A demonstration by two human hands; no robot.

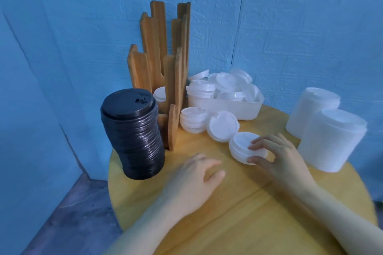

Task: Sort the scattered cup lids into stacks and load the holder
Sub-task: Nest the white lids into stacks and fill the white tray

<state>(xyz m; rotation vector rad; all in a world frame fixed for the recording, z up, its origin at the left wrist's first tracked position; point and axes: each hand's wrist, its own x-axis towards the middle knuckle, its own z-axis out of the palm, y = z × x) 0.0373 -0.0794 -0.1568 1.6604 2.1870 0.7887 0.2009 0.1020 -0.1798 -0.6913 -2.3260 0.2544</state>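
My right hand (277,156) grips a short stack of white lids (242,146) lying on the round wooden table (238,213), thumb and fingers curled round its near edge. Blurred, my left hand (199,174) hovers over the table with loosely curled fingers and holds nothing. The wooden lid holder (163,64) stands at the back, with a white lid (159,94) showing in a slot. A single white lid (222,126) and a small white stack (191,119) lie beside the holder's base.
A tall leaning stack of black lids (134,134) stands at the table's left edge. A white tub (228,105) heaped with loose white lids sits behind. Two tall white stacks (333,141) stand at the right. Blue walls close in behind.
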